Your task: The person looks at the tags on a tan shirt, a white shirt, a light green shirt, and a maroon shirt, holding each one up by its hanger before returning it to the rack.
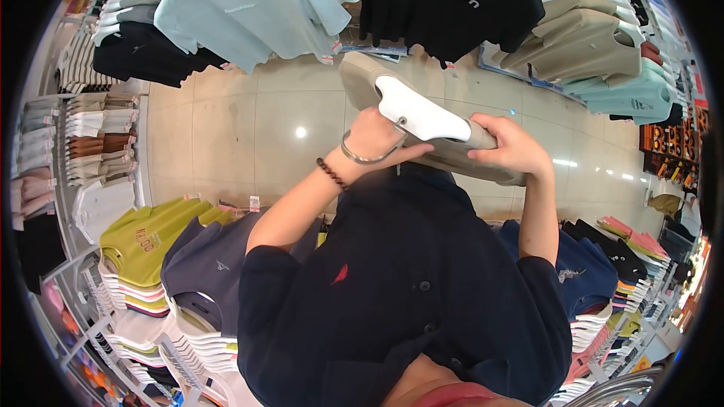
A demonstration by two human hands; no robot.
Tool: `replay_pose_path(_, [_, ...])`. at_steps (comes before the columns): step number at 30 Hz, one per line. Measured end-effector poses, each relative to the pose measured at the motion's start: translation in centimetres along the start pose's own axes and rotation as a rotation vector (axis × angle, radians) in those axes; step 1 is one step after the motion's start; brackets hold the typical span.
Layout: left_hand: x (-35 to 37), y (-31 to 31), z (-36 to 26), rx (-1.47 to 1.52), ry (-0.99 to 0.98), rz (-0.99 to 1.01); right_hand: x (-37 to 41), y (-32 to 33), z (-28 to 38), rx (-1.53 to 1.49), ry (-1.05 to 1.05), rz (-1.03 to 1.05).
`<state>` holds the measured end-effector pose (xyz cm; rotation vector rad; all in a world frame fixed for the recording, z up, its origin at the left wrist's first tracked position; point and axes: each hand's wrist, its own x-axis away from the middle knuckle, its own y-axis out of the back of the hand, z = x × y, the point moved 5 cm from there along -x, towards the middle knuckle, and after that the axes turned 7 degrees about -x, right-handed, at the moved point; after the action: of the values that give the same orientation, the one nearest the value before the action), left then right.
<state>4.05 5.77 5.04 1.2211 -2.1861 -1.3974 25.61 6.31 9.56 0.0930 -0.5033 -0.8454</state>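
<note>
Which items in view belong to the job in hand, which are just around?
In the job:
white hanger
taupe garment, on the hanger
left hand, right hand, holding them

Just around:
black "min min" shirt
light blue shirt
yellow-green shirt

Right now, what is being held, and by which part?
A beige garment on a white hanger: the left hand holds it near the hook, the right hand pinches one shoulder.

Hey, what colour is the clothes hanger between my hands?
The clothes hanger is white, seen best in the head view, the only one here.
</note>
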Motion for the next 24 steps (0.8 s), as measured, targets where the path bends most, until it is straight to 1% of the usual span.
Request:
replay_pose_path(1, [0.7,-0.2,0.9,0.058,0.099,0.124,0.5,0.2,0.3,-0.001,-0.001,-0.002])
replay_pose_path(2, [1.8,-0.2,2.0,0.057,0.098,0.125,0.9,0.7,0.8,0.091,0.024,-0.051])
replay_pose_path(3, [2.7,1.4,2.8,0.051,0.076,-0.09,1.4,1.1,1.2,0.18,0.049,-0.101])
replay_pose_path(4, [3.5,2.6,3.2,0.048,0.055,-0.302,1.9,1.3,1.7,0.175,0.046,-0.104])
replay_pose_path(5, [3.5,2.3,3.6,0.05,0.055,-0.295,2.4,1.4,2.1,0.159,0.028,-0.084])
replay_pose_path(7, [1.9,6.1,2.2,-0.215,0.119,-0.595,2.9,1.7,1.8,0.145,0.009,-0.058])
replay_pose_path(8, [1.8,5.8,2.4,-0.216,0.124,-0.596,3.0,1.9,1.2,0.093,-0.001,0.038])
replay_pose_path(9, [1.4,4.5,2.6,-0.121,0.059,-0.443,3.1,2.1,0.7,0.041,-0.011,0.133])
replay_pose_path(10, [1.3,3.1,2.8,-0.025,-0.007,-0.29,3.1,2.3,0.2,0.043,-0.011,0.137])
replay_pose_path(11, [1.4,2.2,3.3,-0.024,-0.003,-0.292,3.1,2.7,-0.4,0.023,-0.005,0.087])
replay_pose_path(12, [1.5,0.7,4.0,0.002,0.021,-0.17,3.0,3.0,-1.1,0.002,0.001,0.037])
replay_pose_path(13, [1.3,-0.2,4.1,0.029,0.044,-0.047,2.8,3.2,-2.0,0.004,-0.001,0.039])
replay_pose_path(14, [1.1,-0.4,3.9,0.031,0.045,-0.049,2.5,4.7,-2.8,0.19,0.032,-0.227])
replay_pose_path(15, [0.8,-0.5,4.2,0.16,0.265,0.018,2.3,6.0,-3.5,0.376,0.065,-0.496])
replay_pose_path(16, [0.8,-1.0,4.6,0.291,0.486,0.089,2.1,6.0,-3.3,0.633,0.303,-0.713])
replay_pose_path(17, [0.5,-0.8,4.4,0.359,0.473,-0.104,2.1,5.6,-3.9,0.634,0.355,-0.91])
replay_pose_path(18, [0.2,-1.2,4.3,0.359,0.473,-0.107,1.9,4.9,-4.0,0.631,0.412,-1.105])
replay_pose_path(19, [0.3,-1.3,4.4,0.331,0.535,-0.135,1.2,3.6,-5.4,0.631,0.416,-1.101])
replay_pose_path(20, [0.3,-1.4,4.5,0.301,0.597,-0.164,0.4,2.6,-8.2,0.264,0.318,-1.043])
replay_pose_path(21, [0.1,-1.8,4.1,0.299,0.599,-0.167,-0.3,1.5,-10.0,-0.096,0.214,-0.964])
replay_pose_path(23, [0.0,-3.2,2.4,0.365,0.552,-0.133,-2.5,-3.3,-6.9,-0.175,0.128,-0.709])
replay_pose_path(24, [0.1,-4.2,1.6,0.37,0.554,-0.127,-3.3,-5.6,-7.5,-0.1,0.057,-0.587])
